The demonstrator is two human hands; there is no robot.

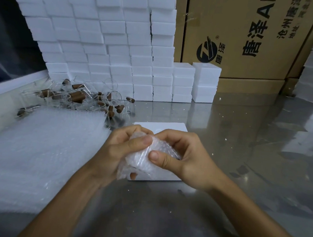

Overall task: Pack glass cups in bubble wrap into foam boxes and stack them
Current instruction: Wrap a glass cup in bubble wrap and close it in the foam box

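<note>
Foam box stack [101,41] behind loose glass cups [76,97]; cardboard cartons [239,32] beyond.

A bubble-wrapped bundle [149,154] sits at centre over a flat white foam box [169,127]. Loose glass cups [80,97] lie at ten o'clock; stacked foam boxes [101,41] rise at twelve.

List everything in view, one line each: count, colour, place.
foam boxes: many, white, stacked at the table's back
foam box: one, white, under the hands
glass cups: a pile, clear with brown handles, back left
bubble wrap sheets: a stack, clear, left
wrapped bundle: one, clear, between both hands
cardboard cartons: several, brown, behind
table: one, grey metal
left hand: grips the bundle
right hand: grips the bundle
</note>
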